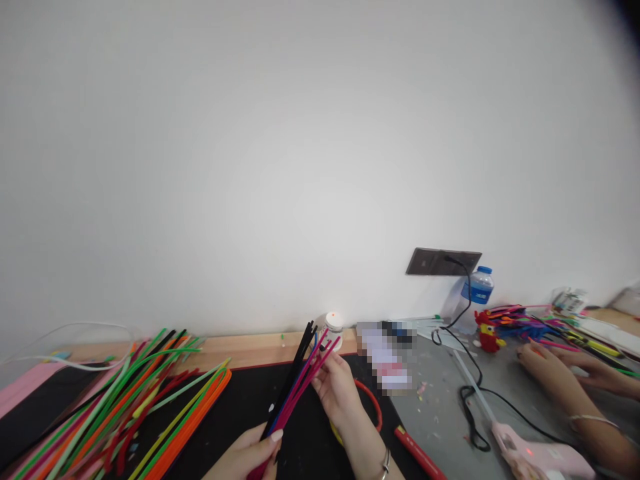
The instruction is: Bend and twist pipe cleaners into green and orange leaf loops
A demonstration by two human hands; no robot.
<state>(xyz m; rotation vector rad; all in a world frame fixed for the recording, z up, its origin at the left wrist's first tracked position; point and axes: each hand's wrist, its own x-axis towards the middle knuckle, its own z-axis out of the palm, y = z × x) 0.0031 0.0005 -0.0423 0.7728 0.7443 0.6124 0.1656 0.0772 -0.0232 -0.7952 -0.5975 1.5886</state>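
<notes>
My left hand [250, 455] is closed around the lower part of a bundle of pipe cleaners [290, 400], black, blue and magenta, which slants up to the right. Near the bundle's upper end, my right hand [337, 390] pinches some of the magenta stems, fanned slightly apart from the black ones. A bracelet circles my right wrist. Beneath both hands lies a black mat [215, 427]. Behind my right fingers stands a small jar with a white lid [333, 321], partly hidden. An orange-red ring-shaped strand [371, 400] curves beside my right forearm.
Many coloured pipe cleaners [120, 400] are heaped at left. To the right are a red tool [417, 453], a pink glue gun [543, 453], its black cord [467, 400], a water bottle [479, 287] and a red figure [489, 331]. A co-worker's hands [555, 373] work at far right.
</notes>
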